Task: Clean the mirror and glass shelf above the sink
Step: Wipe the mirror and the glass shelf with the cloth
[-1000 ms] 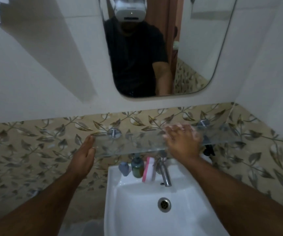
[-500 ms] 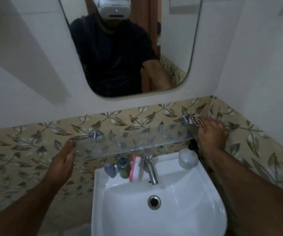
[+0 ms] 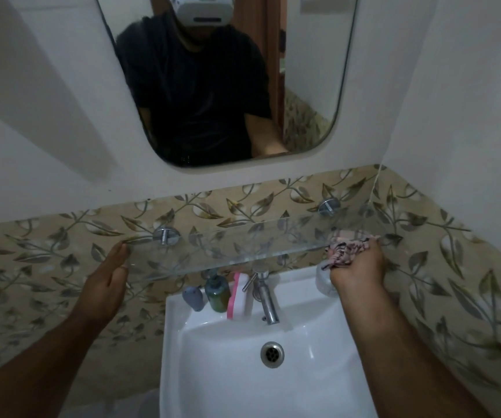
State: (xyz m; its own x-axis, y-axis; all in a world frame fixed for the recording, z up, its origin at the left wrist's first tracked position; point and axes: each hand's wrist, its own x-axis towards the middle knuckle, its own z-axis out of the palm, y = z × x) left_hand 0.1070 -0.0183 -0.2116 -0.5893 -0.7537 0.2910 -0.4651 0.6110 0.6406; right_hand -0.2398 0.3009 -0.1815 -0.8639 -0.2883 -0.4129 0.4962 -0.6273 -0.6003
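A clear glass shelf runs across the leaf-patterned tile band above the white sink, held by two round metal mounts. Above it hangs a rounded mirror that reflects a person in a dark shirt. My left hand rests flat, fingers together, against the shelf's left end. My right hand is closed on a crumpled pink patterned cloth pressed to the shelf's front right corner.
A chrome tap stands at the back of the sink. Beside it are a green soap bottle, a small grey bottle and a pink-and-white item. A white round container sits under my right hand. White side wall close on the right.
My right hand has slid the cloth along the shelf from its middle to the right end, then down to the front right corner. My left hand has stayed at the left end.
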